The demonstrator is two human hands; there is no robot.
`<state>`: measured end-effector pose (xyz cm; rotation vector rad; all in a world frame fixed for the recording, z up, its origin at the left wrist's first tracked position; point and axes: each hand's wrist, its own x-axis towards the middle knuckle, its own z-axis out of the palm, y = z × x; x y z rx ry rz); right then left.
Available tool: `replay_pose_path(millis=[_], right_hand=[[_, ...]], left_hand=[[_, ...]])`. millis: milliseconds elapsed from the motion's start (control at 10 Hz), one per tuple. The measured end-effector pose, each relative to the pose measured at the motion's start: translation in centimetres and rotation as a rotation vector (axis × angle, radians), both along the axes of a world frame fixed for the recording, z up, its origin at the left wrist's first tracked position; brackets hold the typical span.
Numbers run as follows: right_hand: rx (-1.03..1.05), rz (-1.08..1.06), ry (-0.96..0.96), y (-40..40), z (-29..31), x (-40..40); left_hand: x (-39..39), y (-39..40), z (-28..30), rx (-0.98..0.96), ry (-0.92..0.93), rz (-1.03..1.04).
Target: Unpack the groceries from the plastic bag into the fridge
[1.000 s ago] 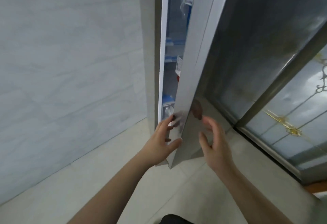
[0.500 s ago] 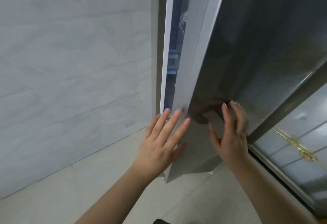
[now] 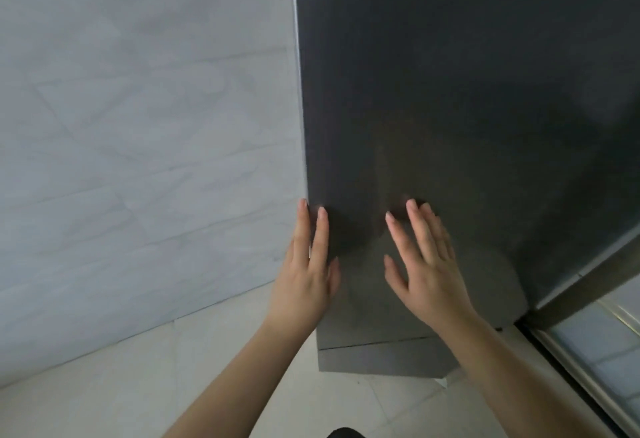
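Head view: two bare hands flat against the dark fridge door.

Nearest, both forearms reach up from the bottom edge over the pale floor tiles [image 3: 104, 396]. The left hand [image 3: 304, 278] lies with fingers straight and close together at the left edge of the fridge door [image 3: 467, 91], holding nothing. The right hand [image 3: 424, 264], fingers spread, rests on the door face just right of it, also empty. Left of the door stands a grey tiled wall [image 3: 138, 126]; right of it, a dark frame with glass [image 3: 595, 344]. No plastic bag or groceries show.
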<state>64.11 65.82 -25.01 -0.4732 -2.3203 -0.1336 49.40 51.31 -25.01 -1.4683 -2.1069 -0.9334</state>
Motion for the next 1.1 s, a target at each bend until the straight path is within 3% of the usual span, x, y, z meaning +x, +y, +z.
replay_pose_path(millis=[100,600,800,900,1000,1100], right_hand=[[-0.037,0.006,-0.058,1.2,0.5,-1.6],[-0.115,-0.062,-0.249,2.4,0.8,-3.8],[-0.213,-0.006,-0.259,1.9,2.4,-2.5],[-0.347,0.139,-0.218,1.4,3.4,-1.6],[-0.412,0.231,-0.223,0.9,3.4,-1.1],[-0.500,0.214,-0.296,-0.4,2.9,-0.8]], left_hand=[[-1.6,2.0,0.9,-0.031,-0.055,0.021],[-4.0,3.7,1.0,-0.296,0.051,0.158],[-3.6,2.4,2.3,-0.345,0.101,0.139],[-2.7,1.0,2.3,-0.365,0.134,0.177],[-2.1,-0.7,0.3,-0.446,0.200,0.253],[-2.2,-2.3,-0.9,-0.508,0.147,0.351]])
